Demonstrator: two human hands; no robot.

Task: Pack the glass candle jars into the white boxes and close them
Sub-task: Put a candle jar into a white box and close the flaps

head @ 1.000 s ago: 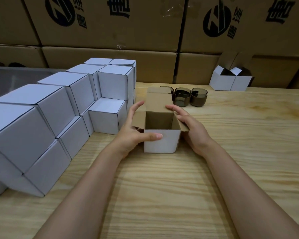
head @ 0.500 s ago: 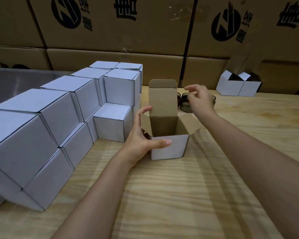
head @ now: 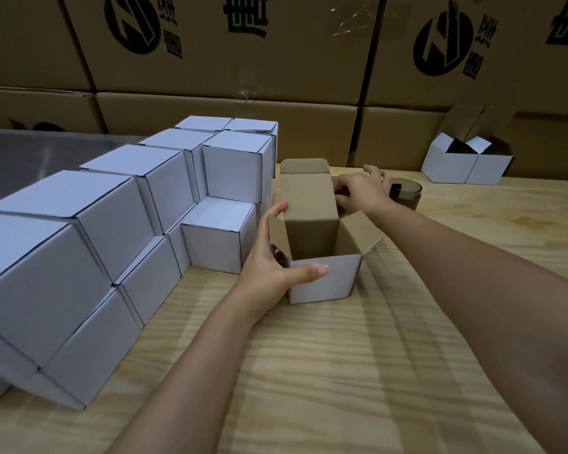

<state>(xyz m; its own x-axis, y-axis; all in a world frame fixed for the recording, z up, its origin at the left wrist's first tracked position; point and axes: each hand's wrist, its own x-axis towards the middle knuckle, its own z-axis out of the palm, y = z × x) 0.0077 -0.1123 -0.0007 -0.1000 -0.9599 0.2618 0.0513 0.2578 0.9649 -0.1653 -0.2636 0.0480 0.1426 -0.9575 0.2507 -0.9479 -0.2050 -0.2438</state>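
Observation:
An open white box (head: 325, 283) with a brown inside stands on the wooden table, its lid flap upright at the back. My left hand (head: 269, 270) grips the box's left front corner, thumb across the white front face. My right hand (head: 363, 191) is behind the lid, fingers and thumb curled round a dark glass candle jar that is almost wholly hidden. Just to the right of that hand, a second glass candle jar (head: 407, 191) stands free.
Several closed white boxes (head: 118, 217) are stacked in steps along the left. Two open white boxes (head: 466, 165) sit at the back right. Large brown cartons (head: 230, 50) form a wall behind the wooden table (head: 341, 371).
My right hand has dropped from above the jars down behind the lid and curled round one. My left hand keeps its hold on the box.

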